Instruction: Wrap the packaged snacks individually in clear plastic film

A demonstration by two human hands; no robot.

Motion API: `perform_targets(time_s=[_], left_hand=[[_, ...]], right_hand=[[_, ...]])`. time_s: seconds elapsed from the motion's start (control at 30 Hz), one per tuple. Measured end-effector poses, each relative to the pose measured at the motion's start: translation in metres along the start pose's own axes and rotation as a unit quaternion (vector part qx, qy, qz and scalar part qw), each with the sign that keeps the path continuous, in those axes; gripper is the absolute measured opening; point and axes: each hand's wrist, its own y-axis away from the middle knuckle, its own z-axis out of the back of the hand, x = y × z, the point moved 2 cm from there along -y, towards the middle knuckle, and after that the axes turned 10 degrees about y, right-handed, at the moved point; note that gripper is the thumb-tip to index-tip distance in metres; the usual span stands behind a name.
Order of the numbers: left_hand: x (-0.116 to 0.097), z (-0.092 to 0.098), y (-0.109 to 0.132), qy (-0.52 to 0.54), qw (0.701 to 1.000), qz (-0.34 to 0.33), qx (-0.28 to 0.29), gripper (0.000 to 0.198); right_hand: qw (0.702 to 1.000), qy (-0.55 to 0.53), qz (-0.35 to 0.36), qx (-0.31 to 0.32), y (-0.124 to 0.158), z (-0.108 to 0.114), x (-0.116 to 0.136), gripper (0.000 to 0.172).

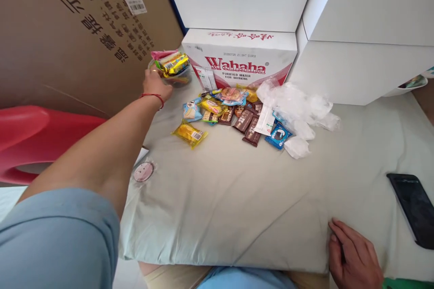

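Note:
At the back left, my left hand (156, 84) has its fingers closed on the side of a clear plastic container (181, 77). Packaged snacks fill it, among them a yellow wrapper (176, 64) and a pink one at the top. My right hand (354, 253) rests at the front edge of the table, loosely bent and holding nothing. Between the hands lies a heap of wrapped snacks: dark brown bars (251, 131), a blue packet (278, 135), a light blue packet (192, 110) and a yellow packet (190, 133) a little apart in front.
A white Wahaha carton (237, 61) stands behind the snacks, with white boxes (359, 67) at the right. Crumpled clear plastic bags (298, 108) lie beside the heap. A phone (413, 210) is at the right. A brown carton (77, 54) and a red chair (47, 131) border the left.

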Motion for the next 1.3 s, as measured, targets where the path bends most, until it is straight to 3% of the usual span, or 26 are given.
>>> perform_targets(time_s=[0.23,0.47,0.63,0.8,0.9,1.03,1.13,1.2,1.3], left_hand=[[0.004,0.007,0.024,-0.089,0.995,-0.038,0.009,0.028],[-0.008,0.015,0.117,-0.175,0.978,-0.100,0.060,0.032],[-0.036,-0.007,0.172,-0.137,0.980,-0.133,0.064,0.034],[-0.068,-0.036,0.194,-0.079,0.981,-0.172,0.049,0.033],[-0.076,-0.037,0.207,-0.017,0.980,-0.197,0.037,0.025],[-0.053,-0.015,0.248,0.087,0.964,-0.249,-0.028,0.016],[-0.009,0.004,0.284,0.075,0.979,-0.154,-0.114,0.019],[0.017,0.007,0.301,0.055,0.991,-0.077,-0.099,0.033],[0.027,-0.007,0.313,0.045,0.997,-0.054,0.010,0.047]], right_hand=[[1.000,-0.003,-0.012,-0.016,-0.002,0.001,0.002,0.040],[0.999,-0.012,-0.020,-0.039,-0.002,0.001,0.005,0.034],[0.998,-0.019,-0.025,-0.051,-0.001,0.000,0.006,0.033],[0.998,-0.015,-0.022,-0.058,-0.002,-0.001,0.006,0.030],[0.998,-0.014,-0.023,-0.057,-0.003,-0.001,0.007,0.029],[0.998,-0.018,-0.033,-0.054,-0.001,-0.001,0.007,0.030],[0.998,-0.026,-0.038,-0.053,0.001,-0.003,0.005,0.031],[0.998,-0.030,-0.039,-0.050,0.003,-0.004,0.004,0.031],[0.998,-0.033,-0.048,-0.040,0.003,-0.005,0.004,0.032]])
